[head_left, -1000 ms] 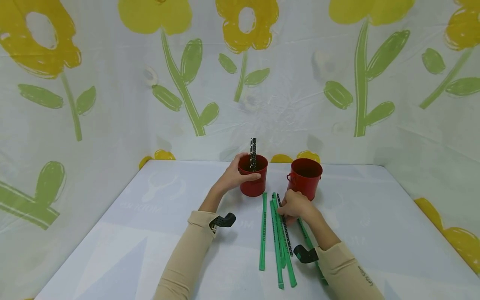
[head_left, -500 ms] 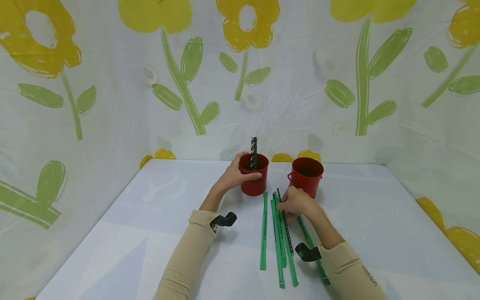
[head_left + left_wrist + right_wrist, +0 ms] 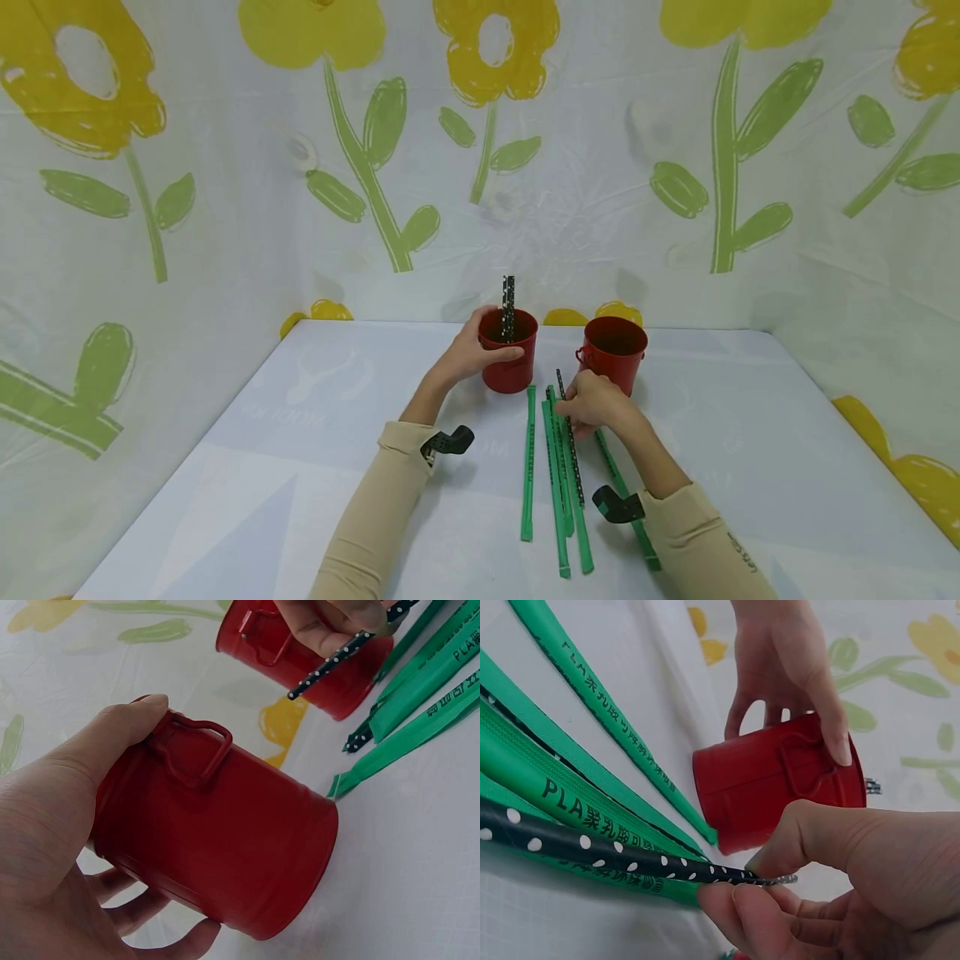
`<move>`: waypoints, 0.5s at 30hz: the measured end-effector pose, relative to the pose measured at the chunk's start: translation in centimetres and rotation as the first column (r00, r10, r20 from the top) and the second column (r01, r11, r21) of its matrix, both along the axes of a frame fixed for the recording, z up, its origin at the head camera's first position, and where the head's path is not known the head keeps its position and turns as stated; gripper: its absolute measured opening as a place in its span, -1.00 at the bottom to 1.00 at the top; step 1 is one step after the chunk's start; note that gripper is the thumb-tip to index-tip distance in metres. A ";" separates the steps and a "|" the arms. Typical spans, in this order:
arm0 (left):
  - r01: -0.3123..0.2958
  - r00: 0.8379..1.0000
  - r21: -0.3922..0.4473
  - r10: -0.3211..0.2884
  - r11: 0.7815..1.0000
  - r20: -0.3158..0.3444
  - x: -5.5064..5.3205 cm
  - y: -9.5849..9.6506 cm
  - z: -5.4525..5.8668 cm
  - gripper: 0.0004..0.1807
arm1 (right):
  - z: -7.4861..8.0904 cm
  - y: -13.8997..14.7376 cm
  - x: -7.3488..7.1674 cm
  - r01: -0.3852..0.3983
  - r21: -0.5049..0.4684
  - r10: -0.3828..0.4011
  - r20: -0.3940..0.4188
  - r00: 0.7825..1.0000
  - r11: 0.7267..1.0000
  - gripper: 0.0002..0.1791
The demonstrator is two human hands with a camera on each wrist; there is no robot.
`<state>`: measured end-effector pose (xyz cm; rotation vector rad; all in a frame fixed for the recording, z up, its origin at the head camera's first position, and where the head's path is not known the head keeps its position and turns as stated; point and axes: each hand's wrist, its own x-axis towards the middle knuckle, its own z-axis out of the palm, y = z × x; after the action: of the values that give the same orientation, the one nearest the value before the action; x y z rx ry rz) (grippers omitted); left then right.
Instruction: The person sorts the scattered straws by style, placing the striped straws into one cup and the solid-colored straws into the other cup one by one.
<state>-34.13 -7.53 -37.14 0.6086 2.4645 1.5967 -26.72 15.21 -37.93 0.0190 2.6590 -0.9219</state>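
Note:
My left hand [image 3: 474,350] grips a small red metal bucket [image 3: 225,840], thumb by its rim and fingers round its side. Several black straws with white dots [image 3: 508,312] stand inside this bucket. Between thumb and fingers, my right hand [image 3: 592,402] pinches another black dotted straw [image 3: 607,851] over a loose bunch of green paper-wrapped straws [image 3: 555,483]. In the left wrist view, that straw's end points out past the fingertips. Just behind my right hand stands a second red bucket [image 3: 622,354]; its inside looks dark and its bottom is hidden.
One green wrapped straw [image 3: 528,467] lies apart to the left of the bunch, and another [image 3: 615,467] lies under my right forearm. All stand on a white table [image 3: 247,467]. A flower-printed sheet [image 3: 570,208] rises behind and at both sides.
My right hand has shifted slightly toward the back with the dotted straw, whose far end now reaches beyond the green ones. My left hand keeps its grip on the bucket.

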 end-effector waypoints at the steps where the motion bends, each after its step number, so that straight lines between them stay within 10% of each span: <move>1: -0.005 1.000 0.006 0.005 1.000 -0.001 -0.3 0.0 -0.3 0.01 | 0.0 0.0 0.0 0.002 -0.004 -0.002 -0.001 1.000 1.000 -0.77; 15: -0.047 0.997 0.017 0.048 0.999 -0.053 -1.7 0.1 -2.3 0.00 | 0.1 0.2 -0.1 0.021 -0.045 -0.021 -0.011 1.000 0.999 -0.74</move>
<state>-35.82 -7.40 -39.47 0.6073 2.5252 1.6400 -26.84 15.44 -37.85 0.0312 2.6530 -0.9911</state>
